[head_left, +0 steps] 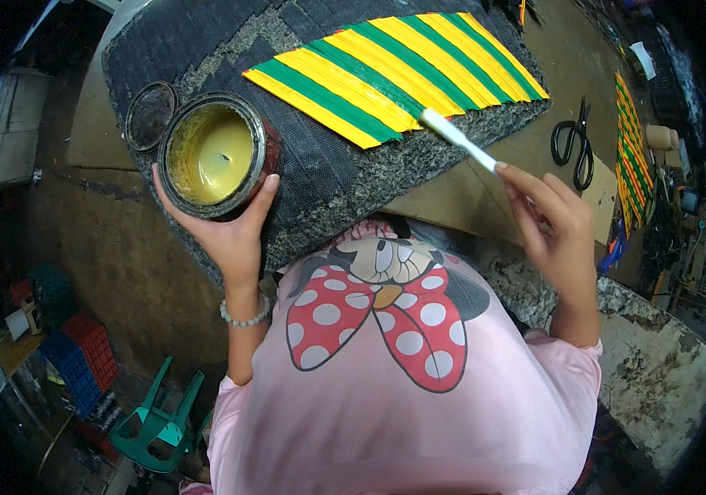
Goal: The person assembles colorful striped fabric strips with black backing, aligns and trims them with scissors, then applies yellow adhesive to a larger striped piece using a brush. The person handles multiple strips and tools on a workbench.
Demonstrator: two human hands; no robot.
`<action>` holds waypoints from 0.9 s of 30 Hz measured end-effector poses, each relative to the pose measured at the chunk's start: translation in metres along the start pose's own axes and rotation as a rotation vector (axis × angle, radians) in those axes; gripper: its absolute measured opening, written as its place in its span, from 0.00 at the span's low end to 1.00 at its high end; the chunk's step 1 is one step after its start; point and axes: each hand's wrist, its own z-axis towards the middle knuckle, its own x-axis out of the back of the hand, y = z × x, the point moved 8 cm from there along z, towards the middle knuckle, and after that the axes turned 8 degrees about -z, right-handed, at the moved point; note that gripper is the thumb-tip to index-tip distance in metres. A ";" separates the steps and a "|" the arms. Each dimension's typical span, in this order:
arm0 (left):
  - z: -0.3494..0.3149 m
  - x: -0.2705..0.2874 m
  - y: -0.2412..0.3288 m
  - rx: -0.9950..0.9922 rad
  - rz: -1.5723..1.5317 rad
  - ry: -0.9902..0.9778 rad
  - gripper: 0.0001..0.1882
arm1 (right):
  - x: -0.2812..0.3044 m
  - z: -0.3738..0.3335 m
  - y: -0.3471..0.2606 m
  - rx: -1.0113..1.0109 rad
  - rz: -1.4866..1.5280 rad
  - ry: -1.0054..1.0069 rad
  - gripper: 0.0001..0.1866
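My left hand [225,219] is wrapped round a dark-rimmed tin can [265,148] holding yellowish glue-like paste [225,157]. In my right hand [553,216], thumb and fingers pinch the end of a white-handled brush [462,142]. Its tip rests at the lower edge of a curved panel of green and yellow strips [361,74]. Part of the surface there looks wet and shiny. The panel lies flat on a grey speckled board with dark fabric [312,177]. A round dark lid [152,115] sits just left of the can.
Black-handled scissors [574,147] lie on the brown table [452,194] at right. Beyond them are another striped panel [633,157] and a tan spool [661,138]. A green plastic chair [159,429] and red and blue crates [81,363] stand at lower left.
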 end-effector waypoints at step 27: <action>0.000 -0.003 -0.005 0.009 -0.092 -0.057 0.63 | -0.088 0.120 -0.088 0.310 -0.213 0.179 0.12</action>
